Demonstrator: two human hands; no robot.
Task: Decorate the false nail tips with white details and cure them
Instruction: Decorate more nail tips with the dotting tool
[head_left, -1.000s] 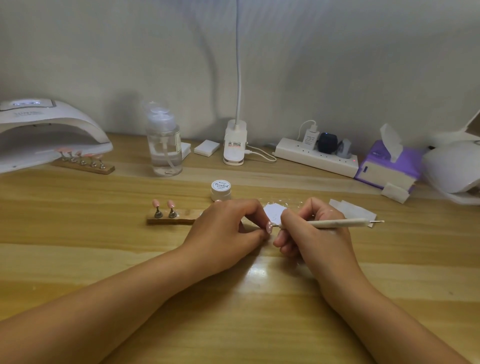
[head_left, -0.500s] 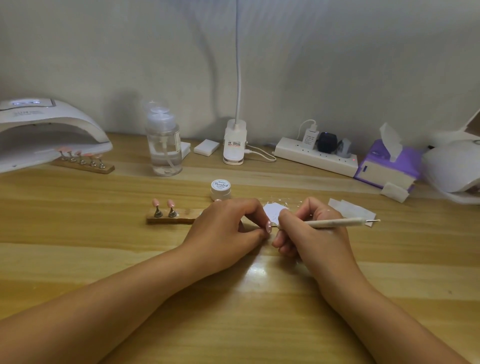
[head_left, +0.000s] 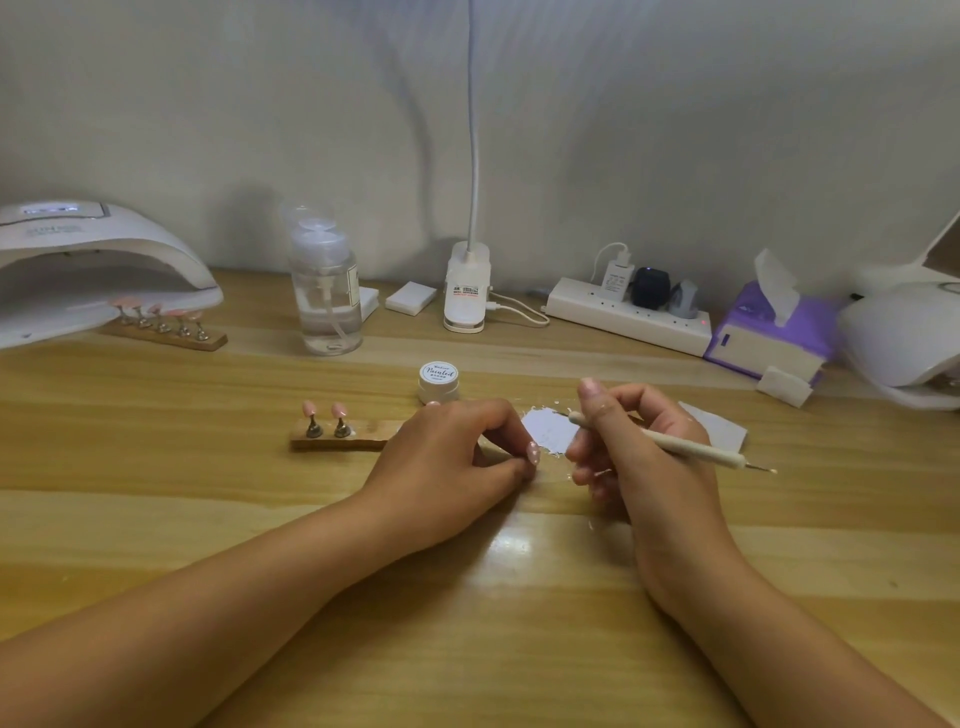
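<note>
The pink false nail tip (head_left: 533, 453) is pinched at the fingertips of the left hand (head_left: 452, 460), low over the surface (head_left: 467, 597) in the middle of the scene. It carries small white marks, too fine to read. The right hand (head_left: 641, 457) is curled round a dotting tool (head_left: 680, 447), whose left end reaches over the white paint patch (head_left: 545, 432) just beyond the tip. This looks like a reload of paint.

The main risk is a smear, because the white is probably uncured and a brush from either thumb would drag it. An overloaded tool would leave a blob rather than a dot. The tip is held only by its edges, so a firm press could twist it or flick it loose. White splatters lie round the patch, and the right hand could pick them up and carry them onto the tip.

A wooden stand (head_left: 337, 442) holding two pink tips lies just left of the left hand, its right end hidden behind it. The gel jar (head_left: 439, 382) stands just beyond the knuckles, where a careless reach could knock it. The curing lamp (head_left: 93, 270) is at the far left, with a second stand of tips (head_left: 166, 332) at its mouth that partly takes up the entrance. A pump bottle (head_left: 327, 296) stands to its right. Folded wipes (head_left: 719, 428) lie right of the right hand, and a tissue pack (head_left: 769, 332) lies farther off.
</note>
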